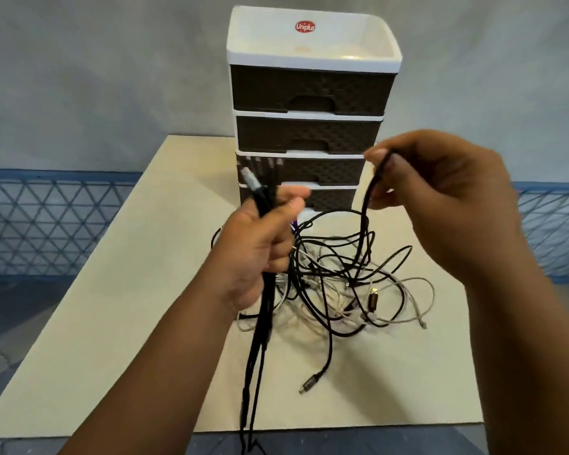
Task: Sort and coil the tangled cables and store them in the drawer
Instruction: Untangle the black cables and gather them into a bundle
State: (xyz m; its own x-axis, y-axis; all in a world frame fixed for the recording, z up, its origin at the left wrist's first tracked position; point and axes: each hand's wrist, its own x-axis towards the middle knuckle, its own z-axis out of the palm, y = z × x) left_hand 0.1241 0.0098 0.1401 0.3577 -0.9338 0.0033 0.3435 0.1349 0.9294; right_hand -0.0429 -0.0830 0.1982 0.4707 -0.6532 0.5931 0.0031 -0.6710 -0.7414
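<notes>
The left hand [260, 254] grips a bundle of black cables [260, 323] upright; the right hand [440, 205] pinches one black cable [367, 198] rising from the tangled cables [342, 284] on the desk [128, 307], before the closed drawer unit [309, 126]

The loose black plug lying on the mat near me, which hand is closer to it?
Left. The left hand grips a cable bundle up and left of the plug; the right hand pinches a black cable farther up.

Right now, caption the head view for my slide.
Left hand grips black cables; right hand pinches one from the tangle.
</notes>
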